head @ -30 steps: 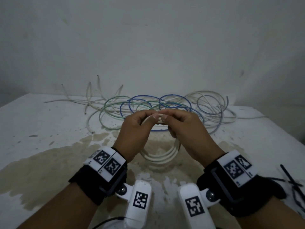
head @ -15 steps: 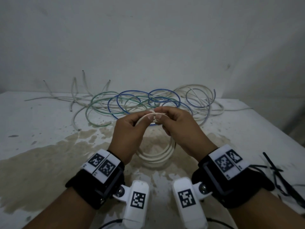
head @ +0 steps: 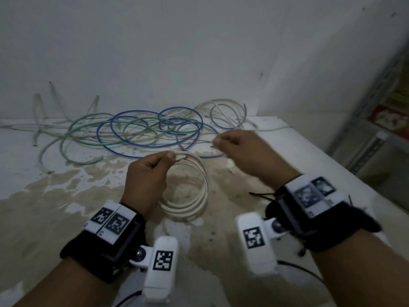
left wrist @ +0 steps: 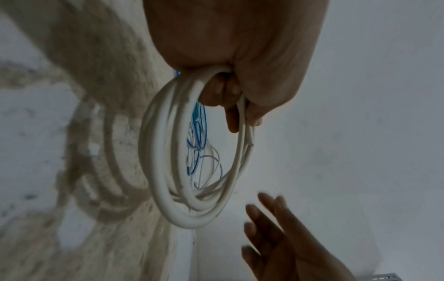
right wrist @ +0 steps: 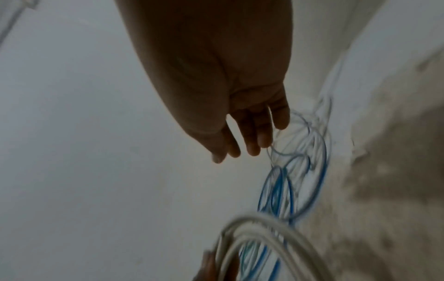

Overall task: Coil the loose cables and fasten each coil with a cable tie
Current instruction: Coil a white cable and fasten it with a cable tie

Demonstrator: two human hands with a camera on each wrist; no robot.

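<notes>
My left hand (head: 169, 157) pinches the top of a white cable coil (head: 200, 201), which hangs upright just above the stained table (head: 44, 196). In the left wrist view the fingers (left wrist: 225, 93) curl through the coil (left wrist: 163, 190). My right hand (head: 219, 142) is off the coil, up and to its right, over the loose cables. Its fingers (right wrist: 252, 144) are straight and hold nothing. A heap of loose blue, green and white cables (head: 141, 134) lies at the back of the table.
Black cable ties (head: 263, 194) lie on the table under my right wrist. The table's right edge (head: 332, 160) drops off beside a metal shelf (head: 374, 129). A wall stands close behind the cable heap.
My right hand has let go of the coil's top and swung away to the right with its fingers spread. The left hand alone keeps the coil.
</notes>
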